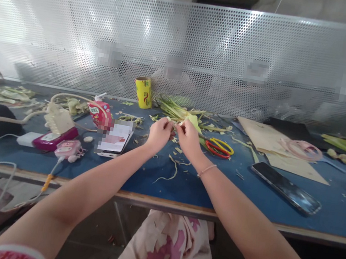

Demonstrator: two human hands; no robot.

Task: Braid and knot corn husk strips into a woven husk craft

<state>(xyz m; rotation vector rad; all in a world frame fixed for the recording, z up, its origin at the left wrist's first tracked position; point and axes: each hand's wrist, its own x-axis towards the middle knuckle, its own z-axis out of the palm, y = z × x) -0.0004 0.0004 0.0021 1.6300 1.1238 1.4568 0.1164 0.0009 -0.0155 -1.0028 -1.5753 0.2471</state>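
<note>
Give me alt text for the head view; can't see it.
Left hand and right hand close together above a blue table, anything held between them too small to identify. Green stalks lie behind them, scissors beside the right hand, a phone farther right.

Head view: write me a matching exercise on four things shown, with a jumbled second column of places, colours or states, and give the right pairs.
Column one
1. Scissors
2. Cylindrical container
3. Dark-screened smartphone
4. Right hand

Column two
A. Lies on the right side, near the front edge of the blue table
B. Close beside the left hand, with a bracelet on its wrist
C. Mostly yellow, in front of the perforated metal panel
D. One red handle, one yellow handle

Right pairs: 1-D, 2-C, 3-A, 4-B
</note>
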